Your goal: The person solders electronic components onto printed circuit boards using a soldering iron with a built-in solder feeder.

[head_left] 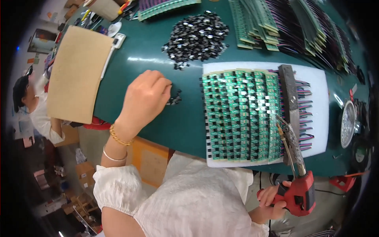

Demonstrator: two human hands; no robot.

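Note:
My left hand point(147, 94) is over the green table, its fingers curled together beside a few small black parts point(174, 98). Whatever the fingertips pinch, if anything, is hidden. My right hand point(272, 203) grips a red soldering gun point(302, 193) at the lower right. The gun's metal barrel and thin feed tube point up to the right edge of green circuit boards point(237, 118). These boards lie in overlapping rows on a white foam pad point(319, 114), with small black parts along them. A dark metal bar point(290, 93) lies across their wires.
A heap of small black parts point(197, 37) lies at the far middle. Stacks of wired circuit boards point(256, 23) fill the far right. Brown cardboard point(77, 75) stands at the left. A round metal dish point(348, 124) sits on the right. Another person point(37, 106) is beyond the left side.

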